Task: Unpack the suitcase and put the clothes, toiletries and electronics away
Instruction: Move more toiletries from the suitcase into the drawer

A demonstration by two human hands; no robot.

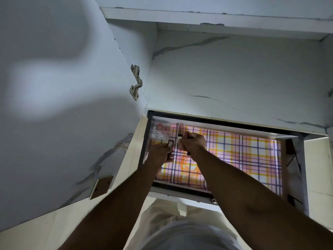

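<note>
An open drawer (221, 124) with a dark frame sits low in a white cabinet, lined with a plaid sheet (243, 152) of orange and purple lines. At its far left corner stand several small red toiletry items and a clear packet (159, 135). My left hand (160, 152) holds a small dark rectangular item (170, 143) over the drawer's left side. Right beside it, my right hand (193, 142) grips a small reddish item (186, 135) above the liner. What exactly the two items are is too blurred to tell.
The white cabinet door (63, 105) stands open at the left, with a metal hinge (136, 82) on its edge. A marbled white panel (234, 74) rises behind the drawer, under a shelf (216, 20). Pale floor tiles (317, 177) show at the right.
</note>
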